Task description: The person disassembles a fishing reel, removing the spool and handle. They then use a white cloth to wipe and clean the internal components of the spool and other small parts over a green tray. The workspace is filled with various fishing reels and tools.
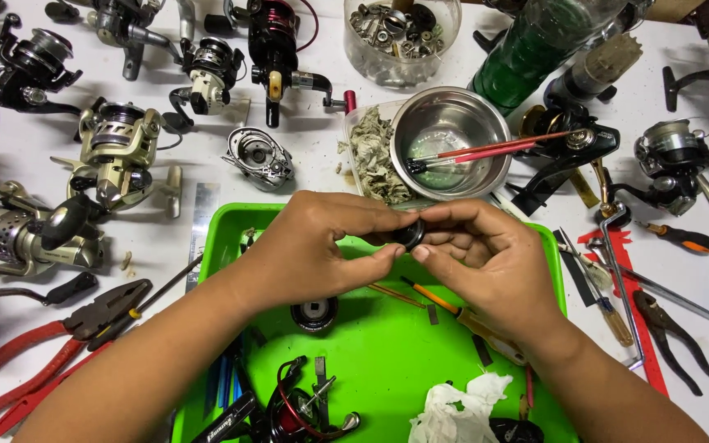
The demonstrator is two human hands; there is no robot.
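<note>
- Hands meet above the far end of a green tray (207, 246); left hand (309, 246) and right hand (486, 254) both close their fingertips on one small black round part (410, 235), which sits pinched between them, off the tray floor.
- Left hand: thumb and forefinger curled in tight on the part's left side; right hand: thumb below and fingers over the top of it.
- Tray holds a dark round spool piece (314, 314) just below the left hand, an orange-handled screwdriver (461, 316) under the right wrist, a crumpled white tissue (457, 406) and a red-and-black reel (297, 414) at the near edge.
- Steel bowl (450, 139) with red-handled brushes (494, 149) stands just beyond the hands.
- Red-handled pliers (51, 344) lie left of the tray; several fishing reels (116, 152) crowd the white table (313, 139).
</note>
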